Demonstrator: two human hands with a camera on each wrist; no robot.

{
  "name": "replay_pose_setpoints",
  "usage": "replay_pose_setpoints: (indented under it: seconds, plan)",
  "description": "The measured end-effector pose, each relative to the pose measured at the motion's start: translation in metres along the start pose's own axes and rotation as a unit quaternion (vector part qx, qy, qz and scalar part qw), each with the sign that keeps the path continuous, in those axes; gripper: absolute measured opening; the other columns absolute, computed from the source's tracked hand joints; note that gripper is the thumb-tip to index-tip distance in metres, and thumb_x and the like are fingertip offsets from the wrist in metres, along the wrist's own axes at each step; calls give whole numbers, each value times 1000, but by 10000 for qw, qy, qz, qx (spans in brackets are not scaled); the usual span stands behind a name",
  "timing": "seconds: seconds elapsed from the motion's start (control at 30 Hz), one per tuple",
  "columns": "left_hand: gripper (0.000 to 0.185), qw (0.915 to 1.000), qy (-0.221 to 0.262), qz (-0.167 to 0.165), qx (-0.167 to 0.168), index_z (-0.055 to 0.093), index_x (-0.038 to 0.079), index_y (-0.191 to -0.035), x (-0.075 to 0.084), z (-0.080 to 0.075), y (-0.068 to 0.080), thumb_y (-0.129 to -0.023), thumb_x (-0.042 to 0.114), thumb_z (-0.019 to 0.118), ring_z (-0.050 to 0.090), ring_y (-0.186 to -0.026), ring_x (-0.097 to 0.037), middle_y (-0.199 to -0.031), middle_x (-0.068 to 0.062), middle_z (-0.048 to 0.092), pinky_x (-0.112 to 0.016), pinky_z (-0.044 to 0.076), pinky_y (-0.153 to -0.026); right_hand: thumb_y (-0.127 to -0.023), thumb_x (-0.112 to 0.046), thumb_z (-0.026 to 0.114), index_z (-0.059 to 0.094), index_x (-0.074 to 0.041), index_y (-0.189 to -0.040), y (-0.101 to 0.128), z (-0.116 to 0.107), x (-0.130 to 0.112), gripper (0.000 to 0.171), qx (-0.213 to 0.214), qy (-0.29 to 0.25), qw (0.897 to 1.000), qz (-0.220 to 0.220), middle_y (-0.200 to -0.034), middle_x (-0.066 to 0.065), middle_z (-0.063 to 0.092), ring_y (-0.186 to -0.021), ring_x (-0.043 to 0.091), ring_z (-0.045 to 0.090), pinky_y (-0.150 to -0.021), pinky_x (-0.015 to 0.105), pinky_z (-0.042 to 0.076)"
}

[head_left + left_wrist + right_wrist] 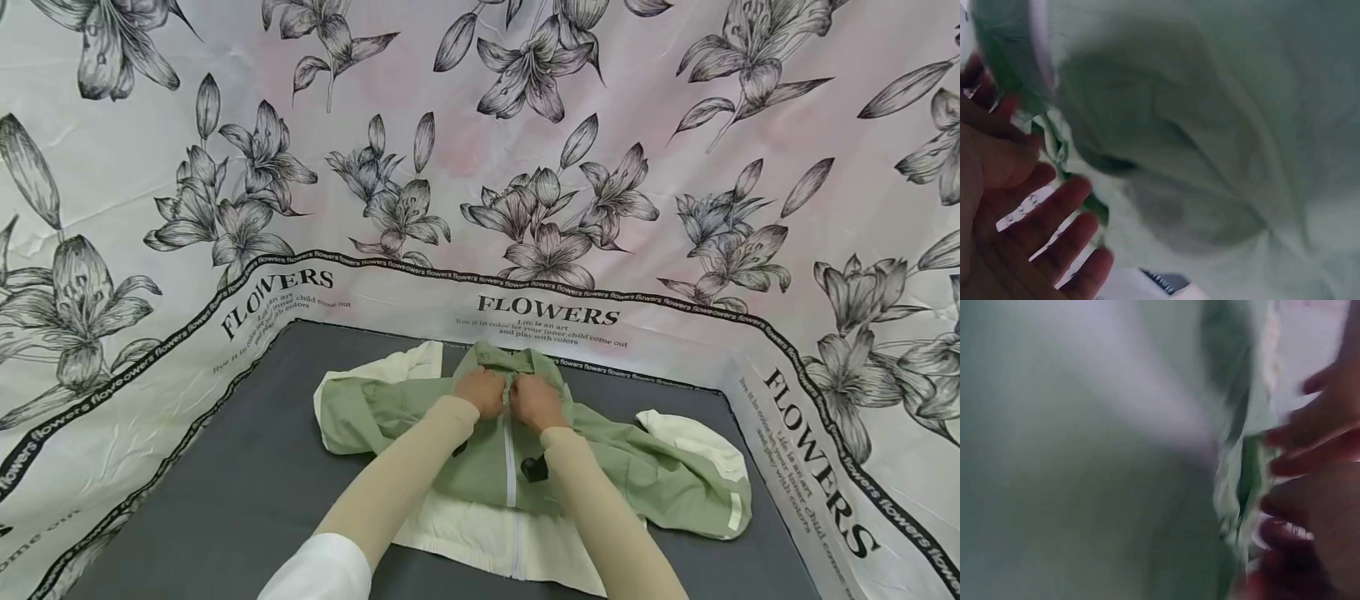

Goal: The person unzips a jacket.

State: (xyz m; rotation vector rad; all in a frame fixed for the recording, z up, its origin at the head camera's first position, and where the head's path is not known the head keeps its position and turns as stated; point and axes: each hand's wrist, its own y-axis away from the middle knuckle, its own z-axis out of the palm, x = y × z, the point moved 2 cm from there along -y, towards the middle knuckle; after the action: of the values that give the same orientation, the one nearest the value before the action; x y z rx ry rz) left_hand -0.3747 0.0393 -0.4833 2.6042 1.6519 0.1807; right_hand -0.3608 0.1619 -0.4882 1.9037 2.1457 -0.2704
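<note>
Both hands are up at the collar of the green-and-cream zip-up jacket (517, 450), which lies face-up in the middle of the dark grey table top (247, 475), nearer its far edge, sleeves thrown out toward the left and right edges. The left hand (482, 392) and the right hand (534, 403) sit knuckle to knuckle on either side of the white zipper (511, 467), right at its top end. In the left wrist view the left hand's fingers (1054, 215) curl at the green collar edge; in the right wrist view the right hand's fingers (1310, 434) close on the same green edge from the other side. So both are pinching fabric at the neck.

This looks like the last stretch of zipping up, or squaring the collar. The next move calls for keeping the two front edges level and the cloth taut. A black toggle (536, 468) lies on the chest, just right of the zipper. Flower-printed sheeting (547, 312) walls the table on three sides.
</note>
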Motion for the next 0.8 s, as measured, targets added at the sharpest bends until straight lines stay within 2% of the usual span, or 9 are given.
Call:
replay_pose_setpoints:
  seconds: [0.1, 0.17, 0.2, 0.3, 0.4, 0.53, 0.63, 0.7, 0.8]
  plan:
    - [15, 9998, 158, 67, -136, 72, 13, -93, 2, 15, 1, -98, 21, 60, 68, -89, -23, -100, -7, 74, -36, 56, -81, -101, -18, 53, 69, 0, -102, 4, 14, -3, 24, -400, -293, 9985, 229, -98, 19, 70, -70, 25, 57, -63, 38, 47]
    - [14, 9994, 248, 84, -228, 71, 13, -90, 1, 23, 4, -96, 18, 61, 69, -85, -24, -97, -8, 74, -37, 57, -77, -101, -20, 53, 69, -2, -107, 6, 22, -4, 24, -610, -313, 9973, 267, -101, 18, 70, -73, 25, 57, -64, 38, 47]
    - [13, 9993, 292, 82, -240, 71, 13, -90, 1, 27, 6, -96, 18, 61, 69, -87, -24, -99, -8, 74, -37, 57, -78, -101, -19, 53, 70, -4, -105, 7, 26, -4, 23, -636, -297, 9971, 281, -100, 16, 70, -73, 25, 58, -64, 39, 47]
    - [14, 9988, 380, 107, -290, 73, 13, -93, 0, 32, 9, -95, 18, 61, 70, -95, -26, -105, -8, 75, -38, 58, -84, -102, -21, 53, 69, -10, -87, 7, 32, -5, 24, -731, -192, 9966, 315, -86, 12, 67, -68, 26, 57, -61, 40, 47]
    - [14, 9986, 405, 156, -291, 74, 13, -98, 0, 32, 9, -96, 18, 61, 68, -103, -27, -111, -8, 73, -39, 57, -91, -101, -20, 56, 67, -13, -81, 3, 35, -5, 24, -573, -89, 9978, 331, -82, 9, 67, -65, 24, 56, -58, 41, 47]
    - [17, 9984, 418, 191, -328, 74, 13, -104, 0, 28, 6, -97, 18, 60, 66, -110, -26, -116, -9, 71, -40, 55, -95, -99, -18, 60, 71, -11, -87, -3, 37, -3, 17, -276, 6, 9990, 349, -85, 10, 69, -66, 24, 59, -59, 42, 50]
    - [22, 9983, 426, 130, -363, 72, 14, -114, -1, 26, 5, -98, 19, 59, 64, -115, -26, -122, -9, 69, -40, 54, -98, -99, -22, 61, 71, -1, -105, -6, 39, 0, 24, -187, -103, 9983, 546, -87, 15, 70, -66, 26, 61, -59, 43, 52]
    - [25, 9984, 399, 105, -377, 70, 13, -119, 0, 26, 3, -98, 20, 59, 62, -118, -25, -124, -9, 67, -40, 54, -99, -97, -27, 63, 70, 4, -106, -7, 38, 2, 33, -205, -136, 9970, 737, -87, 17, 69, -66, 26, 61, -59, 42, 53]
    - [27, 9988, 322, 92, -370, 70, 13, -121, 1, 26, 3, -98, 21, 58, 60, -119, -24, -125, -8, 64, -39, 53, -99, -95, -31, 64, 70, 4, -97, -9, 34, 4, 36, -349, -194, 9946, 961, -86, 17, 69, -67, 26, 61, -62, 42, 54]
